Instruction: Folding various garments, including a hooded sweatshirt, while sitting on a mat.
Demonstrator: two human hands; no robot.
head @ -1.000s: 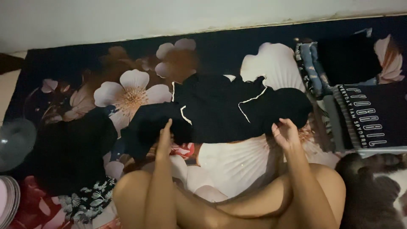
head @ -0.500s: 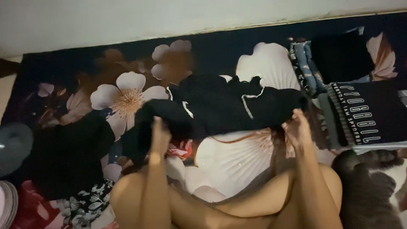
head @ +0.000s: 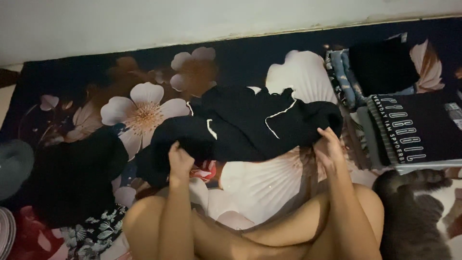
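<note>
While both hands grip it, a black garment with white piping [head: 250, 123] lies spread across the middle of a dark floral sheet [head: 144, 108]. Left hand [head: 179, 161] is closed on the garment's near-left edge, fingers curled into the cloth, knuckles up. Right hand [head: 328, 147] pinches the near-right edge, fingers bunched around a fold; thumb side hidden by fabric. Garment sits crumpled, not flat, its far part humped, piping showing in two short curves. Bare knees [head: 260, 231] of the person fill the lower centre, just below the garment.

To the left, touching the sheet, a heap of black cloth [head: 77, 175] rests apart from the held piece, with a patch of leaf-print fabric [head: 91, 233] at its near edge. To the right, a stack of folded clothes [head: 409, 127] stands by the sheet's edge, dark top piece with pale lettering; behind it a folded blue patterned piece [head: 342, 77] and another black one [head: 382, 65]. Grey furry shape [head: 416, 216] at lower right, probably a cat, too dim to tell. Pale wall [head: 192, 19] runs along the far side.
</note>
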